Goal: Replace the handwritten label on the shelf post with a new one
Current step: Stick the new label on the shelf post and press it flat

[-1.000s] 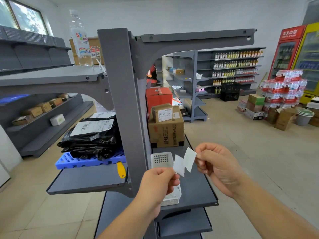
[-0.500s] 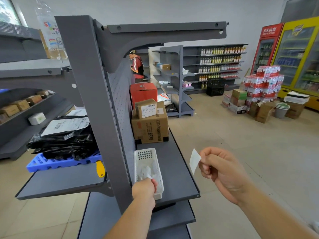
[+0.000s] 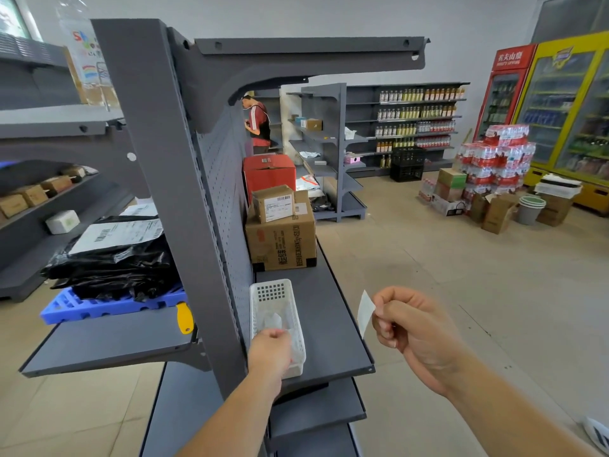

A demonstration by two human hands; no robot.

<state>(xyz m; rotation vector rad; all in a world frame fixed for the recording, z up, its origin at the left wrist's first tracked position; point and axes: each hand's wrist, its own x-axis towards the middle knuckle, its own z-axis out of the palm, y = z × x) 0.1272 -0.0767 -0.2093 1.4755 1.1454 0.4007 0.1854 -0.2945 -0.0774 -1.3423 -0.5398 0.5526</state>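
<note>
Grey steel makes up the shelf post [image 3: 171,179], which stands bare on the face turned this way, with no handwritten label showing on it, so the next thing it wants is probably the new one; left of it black parcel bags [image 3: 112,258] lie piled on a blue plastic pallet [image 3: 99,306], kept off the shelf [image 3: 108,344] itself. Right of the post a white slotted basket [image 3: 272,293] sits at the near end of the other shelf, within easy reach; the left hand [image 3: 268,352] is curled over its rim with fingers turned down into it, likely dropping a scrap there, though whether it grips anything I cannot tell. Farther right the right hand [image 3: 412,328] pinches a small white label [image 3: 365,312] by one edge between thumb and fingertips, held upright and clear of the shelf, presumably so its sticky face touches nothing before it goes on the post.
</note>
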